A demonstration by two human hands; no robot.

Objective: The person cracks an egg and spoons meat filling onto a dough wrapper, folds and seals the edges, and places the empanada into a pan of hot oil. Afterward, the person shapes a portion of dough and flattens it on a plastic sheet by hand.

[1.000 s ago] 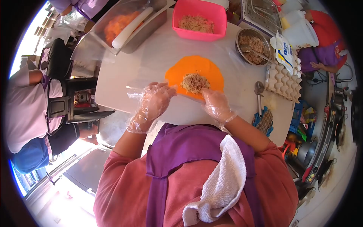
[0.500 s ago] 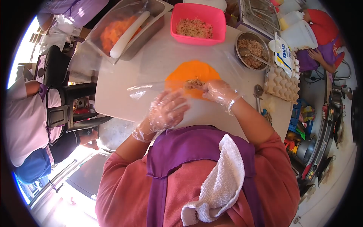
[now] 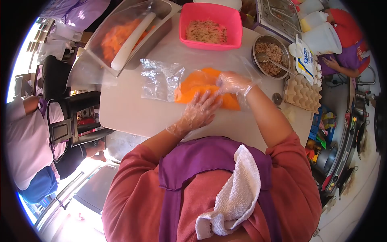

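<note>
Before me a thin orange wrapper (image 3: 195, 82) lies partly folded over on a clear plastic sheet (image 3: 161, 80). Both of my hands wear clear plastic gloves. My left hand (image 3: 198, 113) rests its outstretched fingers on the wrapper's near edge. At the wrapper's right side, my right hand (image 3: 234, 84) has its fingers bent in and closed on the orange sheet. The shredded filling is hidden under the fold or the hands.
A pink tub (image 3: 211, 44) of shredded filling and a metal pan (image 3: 161, 24) with orange pieces and a white-handled tool stand behind. To the right are a steel bowl (image 3: 262, 60) of chopped filling with a spoon, an egg tray (image 3: 302, 94) and a glove packet (image 3: 305, 64). Other people stand both sides.
The orange wrapper has been folded over, and its filling has gone from sight. My left hand has moved right onto the wrapper. The plastic sheet's left part now lies crumpled and raised.
</note>
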